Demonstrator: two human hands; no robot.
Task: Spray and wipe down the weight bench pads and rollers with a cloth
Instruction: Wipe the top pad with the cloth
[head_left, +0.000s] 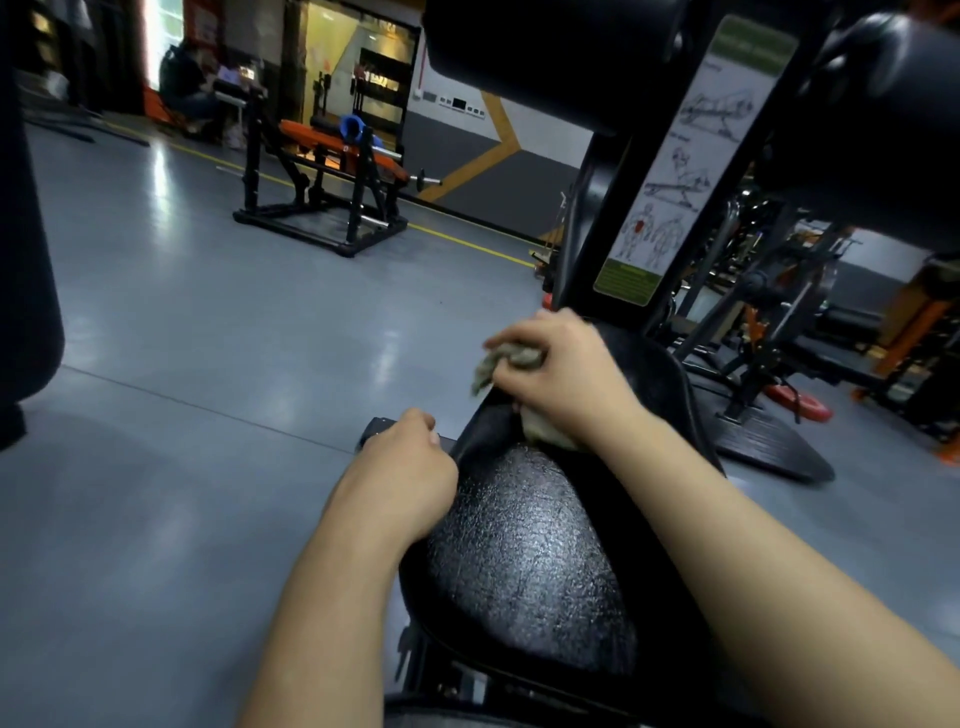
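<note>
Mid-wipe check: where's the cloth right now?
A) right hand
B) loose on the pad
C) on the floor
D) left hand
A: the right hand grips the bunched cloth against the black pad; the left hand sits at the pad's edge without it.

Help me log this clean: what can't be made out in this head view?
Left hand: head view, its fingers curl behind its own back; whether they hold anything is hidden.
Cloth: blurred, largely covered by the right hand gripping it.
Rollers: cut off by the top edge.
Instruction label: text too small and blurred.
</note>
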